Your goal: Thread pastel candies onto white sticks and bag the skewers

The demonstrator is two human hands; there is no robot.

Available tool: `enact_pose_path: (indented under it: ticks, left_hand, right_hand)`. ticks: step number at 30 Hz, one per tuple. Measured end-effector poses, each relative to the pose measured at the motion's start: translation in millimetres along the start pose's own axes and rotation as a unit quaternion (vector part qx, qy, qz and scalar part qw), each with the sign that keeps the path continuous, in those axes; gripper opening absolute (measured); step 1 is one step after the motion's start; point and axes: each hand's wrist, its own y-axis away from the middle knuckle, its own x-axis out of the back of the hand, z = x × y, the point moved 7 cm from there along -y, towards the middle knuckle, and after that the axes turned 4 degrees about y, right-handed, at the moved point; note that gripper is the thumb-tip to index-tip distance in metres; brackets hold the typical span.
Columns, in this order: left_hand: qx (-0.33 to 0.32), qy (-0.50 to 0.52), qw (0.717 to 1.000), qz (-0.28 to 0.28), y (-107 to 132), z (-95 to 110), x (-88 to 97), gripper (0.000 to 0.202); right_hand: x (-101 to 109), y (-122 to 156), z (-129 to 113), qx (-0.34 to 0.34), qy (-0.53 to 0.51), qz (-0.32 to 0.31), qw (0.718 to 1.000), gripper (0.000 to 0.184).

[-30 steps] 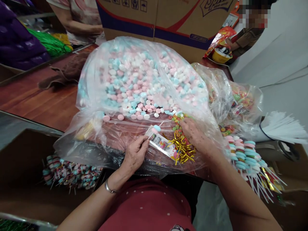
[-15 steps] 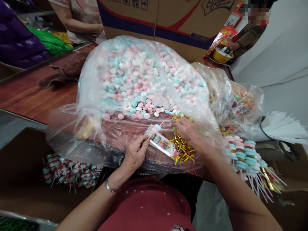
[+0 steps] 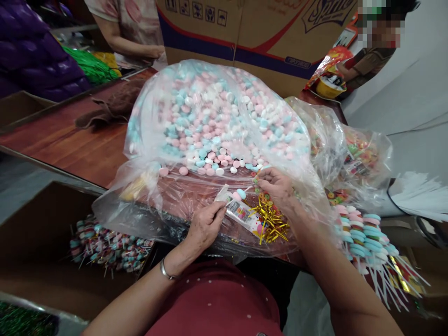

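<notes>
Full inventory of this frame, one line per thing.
candy bag: one, clear, pink/blue/white discs inside, table centre
second bag: one, clear, multicoloured candies inside, right
cardboard box: one, brown, blue-red print, behind bags
table: one, red-brown wood
cloth: one, brown, table left
candy sticks: pile, pink/blue/white, right table edge
boxed candy sticks: pile, same colours, lower-left carton
white sticks: bundle, far right
twist ties: pile, gold, beside right hand
ring candies: many, multicoloured, at right fingertips
packet: one, clear, printed, in left hand
co-workers: two, top corners
left hand: pinches packet
right hand: fingertips on ring candies
</notes>
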Motion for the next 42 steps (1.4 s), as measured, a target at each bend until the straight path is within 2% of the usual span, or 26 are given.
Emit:
enact_pose_path:
  ticks: [3, 8, 14, 18, 21, 28, 32, 34, 36, 39, 40, 42]
  left_hand:
    - [-0.006, -0.003, 1.0, 0.001, -1, 1, -0.7, 0.024]
    - [-0.011, -0.019, 1.0, -0.008, -2, 3, -2.1, 0.025]
    - [-0.012, -0.029, 0.999, -0.004, -2, 3, -1.4, 0.025]
    - [-0.022, -0.015, 1.0, 0.004, -1, 3, 0.5, 0.024]
    - [-0.027, -0.01, 1.0, 0.006, -1, 4, 1.2, 0.024]
    - [-0.022, -0.007, 1.0, -0.006, 0, 5, 0.1, 0.024]
    - [-0.005, 0.011, 1.0, -0.016, 0, 4, -1.1, 0.024]
    - [0.008, 0.02, 1.0, -0.019, -1, 3, -1.0, 0.024]
    - [0.02, 0.028, 0.999, -0.018, -2, 3, -0.3, 0.024]
    - [0.028, 0.043, 0.999, -0.017, -3, 2, 0.2, 0.023]
    - [0.029, 0.045, 0.998, -0.017, -3, 2, 0.2, 0.023]
    - [0.037, 0.044, 0.998, -0.014, -2, 0, 0.3, 0.023]
  right_hand:
    - [-11, 2, -3, -0.042, -0.168, -0.029, 0.985, 0.022]
    - [-21, 5, -7, -0.056, -0.238, -0.034, 0.969, 0.024]
    - [-22, 9, -3, -0.013, -0.202, -0.037, 0.979, 0.018]
    - [-20, 16, -14, 0.052, -0.087, -0.047, 0.994, 0.013]
    - [-24, 23, -23, 0.088, -0.027, -0.073, 0.993, 0.013]
    - [-41, 32, -13, 0.04, -0.07, -0.065, 0.995, 0.018]
    - [-59, 40, -21, 0.073, -0.067, -0.118, 0.988, 0.019]
    - [-63, 39, -27, 0.092, -0.046, -0.145, 0.984, 0.021]
    - [-56, 30, -29, 0.082, -0.023, -0.135, 0.987, 0.029]
    - [-25, -1, -23, 0.037, 0.083, -0.026, 0.996, 0.034]
    - [-13, -11, -22, 0.026, 0.161, 0.022, 0.986, 0.032]
    - [-4, -29, -22, 0.016, 0.355, 0.041, 0.934, 0.029]
